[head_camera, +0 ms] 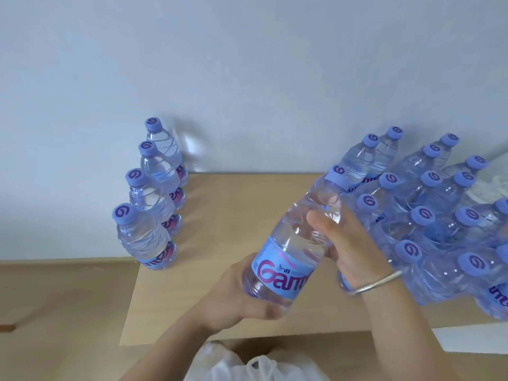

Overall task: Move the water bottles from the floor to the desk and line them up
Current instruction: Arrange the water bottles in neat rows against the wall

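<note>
A: What do I hold now?

B: One water bottle (291, 246), tilted, above the worktop (233, 199) in the middle. My left hand (233, 295) grips its base and my right hand (349, 251) grips its shoulder, under the cap. The fingers of both hands are curled round the bottle, so both are clamped on it.

A: Where should it go?

B: I judge it belongs to the row of four bottles (154, 199) at the left edge of the worktop. That row runs from the wall toward me. The nearest bottle of the row (143, 240) stands close to the front edge, so perhaps a second row beside it is better.

A: How do I do it well?

B: I would first turn the bottle upright, then set it down flat, just beside the row, with the label to the front. I should release only when it stands.

A: What is in the way?

B: The wrapped pack of bottles (434, 224) is close on the right, touching my right wrist with the bracelet (376, 283). A white plastic bag (255, 364) lies below, near me. The path to the left looks free.
</note>
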